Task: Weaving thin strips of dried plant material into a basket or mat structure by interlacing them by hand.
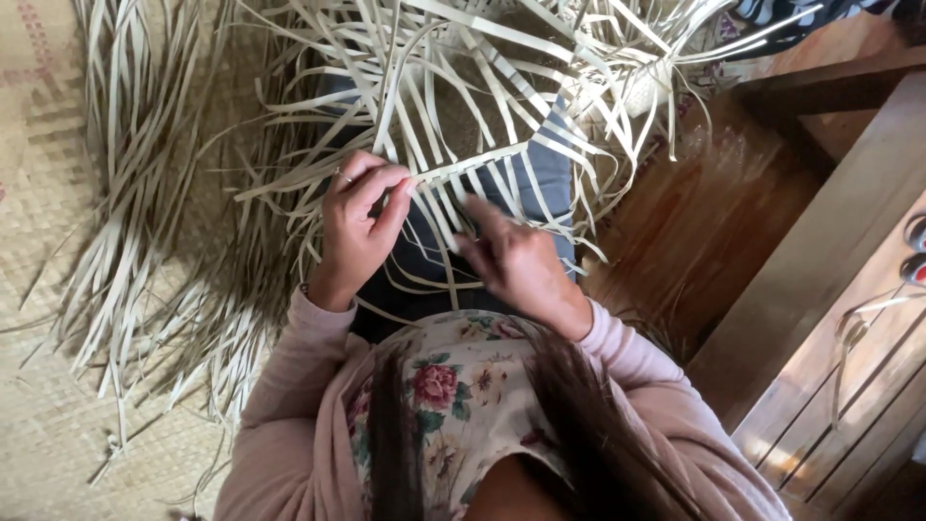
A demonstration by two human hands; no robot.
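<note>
My left hand [355, 227] pinches pale flat weaving strips [453, 174] at the edge of a half-woven piece [482, 116] lying over my lap. A ring shows on one finger. My right hand [516, 260] is blurred, fingers spread, just right of the pinched strips and touching or brushing several of them; whether it grips one cannot be told. Loose strip ends fan out from the woven part in all directions. I wear a pink long-sleeved top and a flowered garment.
A heap of loose pale strips [145, 212] lies on a woven floor mat [39, 174] at the left. A wooden floor [694, 222] and wooden furniture frame [830, 241] stand at the right. Dark cloth [540, 174] covers my legs.
</note>
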